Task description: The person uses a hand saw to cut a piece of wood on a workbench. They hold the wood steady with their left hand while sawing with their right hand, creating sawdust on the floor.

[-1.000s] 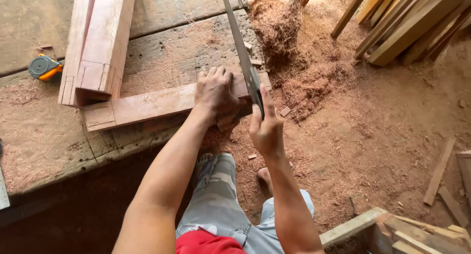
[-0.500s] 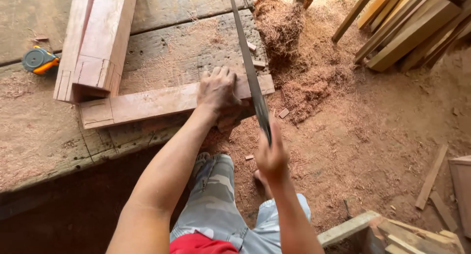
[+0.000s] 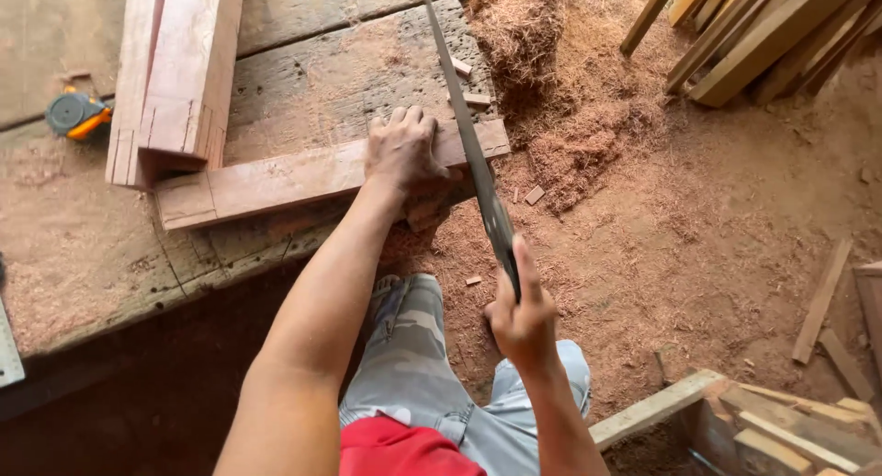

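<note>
Board [image 3: 303, 175] at the bench's [image 3: 303, 62] right edge, under the saw [image 3: 469, 145]
Left hand [image 3: 404, 150] spread flat on it; right hand [image 3: 522, 320] clenched on the saw handle; tape measure [image 3: 75, 114] far left, sawdust [image 3: 570, 136] beyond

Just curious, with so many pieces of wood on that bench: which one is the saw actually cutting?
The reddish board lying crosswise at the bench edge, pinned by the left hand. The saw crosses its right end; the thicker beams behind lie untouched.

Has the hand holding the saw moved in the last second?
Yes. The right hand has drawn the saw back toward the person, away from the wooden beam it cuts.
</note>
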